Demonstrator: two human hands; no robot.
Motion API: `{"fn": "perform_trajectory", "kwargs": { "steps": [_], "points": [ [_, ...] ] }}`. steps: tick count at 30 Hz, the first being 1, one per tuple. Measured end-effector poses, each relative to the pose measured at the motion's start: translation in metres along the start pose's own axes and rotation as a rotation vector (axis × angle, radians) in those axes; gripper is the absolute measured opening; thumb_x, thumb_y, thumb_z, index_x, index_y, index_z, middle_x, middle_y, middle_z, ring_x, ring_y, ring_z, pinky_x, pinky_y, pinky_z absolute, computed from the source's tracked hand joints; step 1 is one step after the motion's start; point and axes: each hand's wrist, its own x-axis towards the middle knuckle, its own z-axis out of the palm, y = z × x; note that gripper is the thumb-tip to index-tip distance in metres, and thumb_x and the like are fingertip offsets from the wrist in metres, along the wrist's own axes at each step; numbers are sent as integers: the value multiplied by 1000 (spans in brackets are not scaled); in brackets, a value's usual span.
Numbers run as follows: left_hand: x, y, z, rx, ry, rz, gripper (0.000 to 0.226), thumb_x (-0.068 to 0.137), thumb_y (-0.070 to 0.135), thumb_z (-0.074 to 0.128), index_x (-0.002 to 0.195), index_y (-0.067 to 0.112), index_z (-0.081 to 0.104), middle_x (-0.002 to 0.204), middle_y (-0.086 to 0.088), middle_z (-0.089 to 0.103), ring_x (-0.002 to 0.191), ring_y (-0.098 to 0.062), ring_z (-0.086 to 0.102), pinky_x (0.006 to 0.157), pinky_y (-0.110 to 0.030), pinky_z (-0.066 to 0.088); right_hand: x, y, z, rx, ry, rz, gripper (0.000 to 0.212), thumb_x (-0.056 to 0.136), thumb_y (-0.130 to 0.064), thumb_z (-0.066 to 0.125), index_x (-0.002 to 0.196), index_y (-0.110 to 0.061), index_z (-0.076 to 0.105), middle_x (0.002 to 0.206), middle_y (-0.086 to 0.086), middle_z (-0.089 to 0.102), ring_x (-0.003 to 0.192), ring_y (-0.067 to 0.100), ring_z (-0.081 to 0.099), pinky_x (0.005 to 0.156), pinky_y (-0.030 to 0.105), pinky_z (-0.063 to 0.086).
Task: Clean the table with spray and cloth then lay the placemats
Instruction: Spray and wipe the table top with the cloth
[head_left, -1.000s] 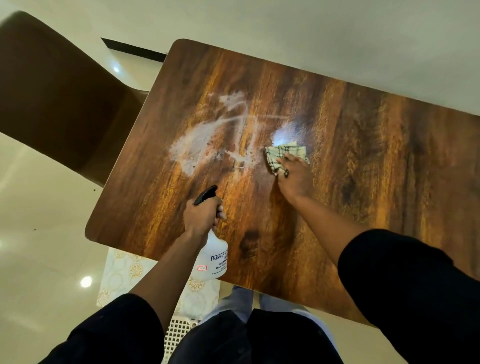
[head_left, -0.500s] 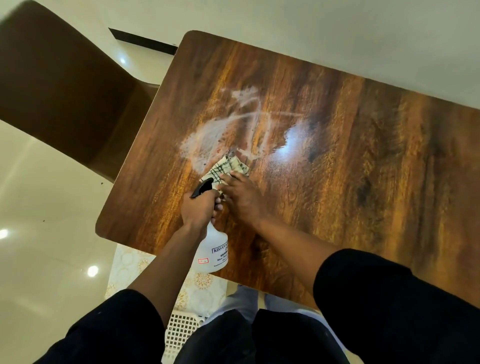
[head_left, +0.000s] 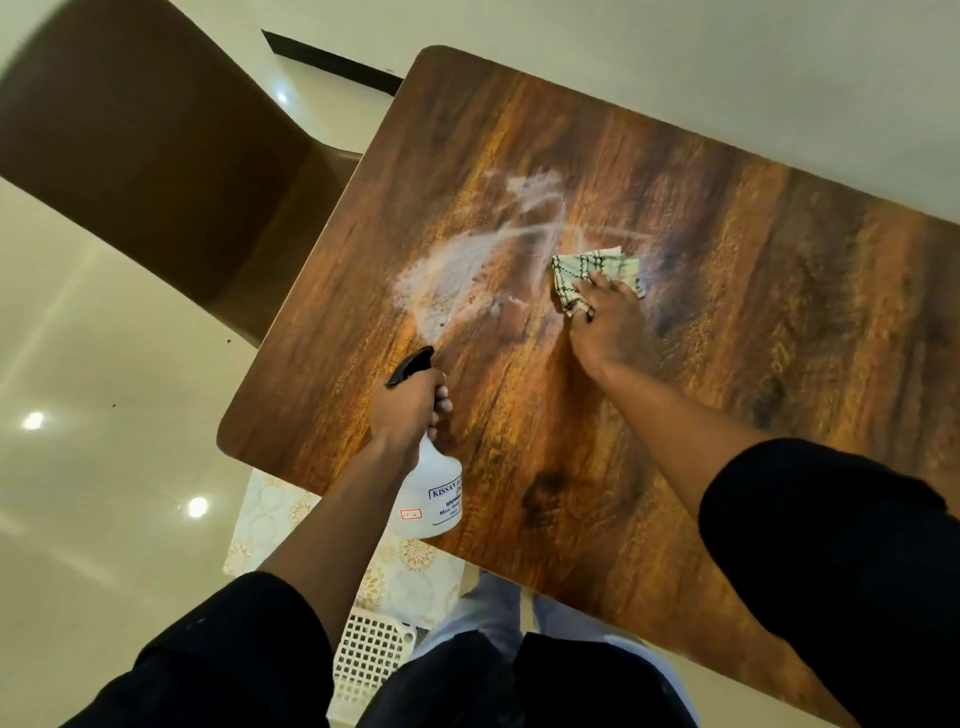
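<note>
1. Two hands are working: right hand (head_left: 608, 322) is pressing cloth (head_left: 592, 273) onto bench (head_left: 727, 312); left hand (head_left: 405, 410) is gripping spray (head_left: 431, 499).
2. Foam (head_left: 457, 275) is awaiting wiping; placemats (head_left: 405, 571) are lying unlaid below.

The cloth (head_left: 592, 273) has been swept by the right hand (head_left: 605, 325) from beside the spray bottle (head_left: 428, 493) out to the right of the white smear (head_left: 467, 270).
</note>
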Motion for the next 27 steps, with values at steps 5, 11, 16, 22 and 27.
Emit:
{"fn": "perform_trajectory", "kwargs": {
  "steps": [5,11,16,22,27],
  "points": [
    [7,8,-14,-11,66,-1,24,95,19,71,74,10,65,59,-4,59,43,-13,44,49,-32,38,-40,-37,36,0,-90,-220,43,93,-10,67,134,-24,64,149,-3,54,144,26,41,122,41,32],
    [19,27,-29,-45,98,29,25,94,16,70,72,8,63,59,-6,56,43,-14,43,45,-29,38,-97,-55,86,-68,-321,-696,36,89,-12,69,124,-22,72,142,4,62,136,34,50,105,57,43],
    [28,41,-39,-40,58,37,20,93,13,69,74,11,66,59,-4,56,42,-10,44,40,-24,37,-72,-46,81,-114,-404,-853,44,90,-19,69,133,-26,66,150,-3,54,142,27,44,110,52,41],
    [34,42,-54,-62,0,3,23,94,15,68,116,21,72,66,-6,58,44,-10,46,41,-25,36,-14,-82,77,-109,-291,-616,47,94,-18,66,139,-31,59,155,-8,46,145,26,38,116,48,35],
    [35,39,-69,-76,9,-21,10,95,16,70,97,6,72,72,-10,67,41,-7,50,40,-22,38,24,-126,92,-70,-202,-389,50,91,-8,64,136,-30,64,153,-10,50,144,21,38,123,38,24]
  ]
}}
